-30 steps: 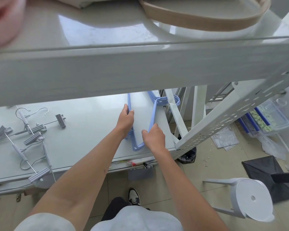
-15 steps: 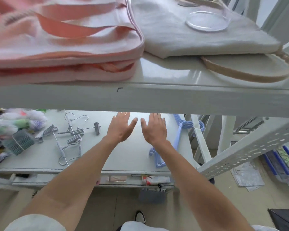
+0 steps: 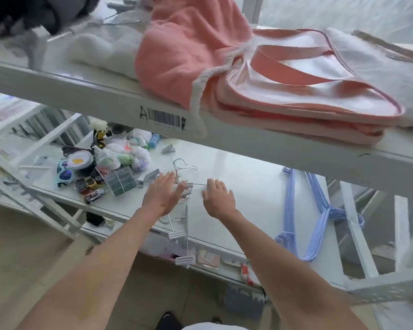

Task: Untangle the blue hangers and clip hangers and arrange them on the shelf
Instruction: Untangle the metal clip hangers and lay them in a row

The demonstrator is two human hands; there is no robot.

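Note:
A stack of blue hangers (image 3: 315,215) lies at the right end of the white lower shelf (image 3: 243,177), nested together with hooks pointing right. A tangle of metal clip hangers (image 3: 185,194) with grey clips sprawls over the shelf's middle and front edge. My left hand (image 3: 163,194) hovers with straight fingers over that tangle, covering part of it. My right hand (image 3: 216,197) is spread open just right of the tangle, holding nothing. Both hands are well left of the blue hangers.
Small toys, sunglasses, net pouches and a comb pack (image 3: 121,181) are piled at the shelf's left. The upper shelf (image 3: 119,108) carries pink fabric bags (image 3: 284,91) and white cloth overhead. A perforated white shelf post (image 3: 389,287) stands at the lower right.
Both hands let go of the blue hangers, opened, and moved left over the clip hangers. The view has swung left and up, showing the upper shelf.

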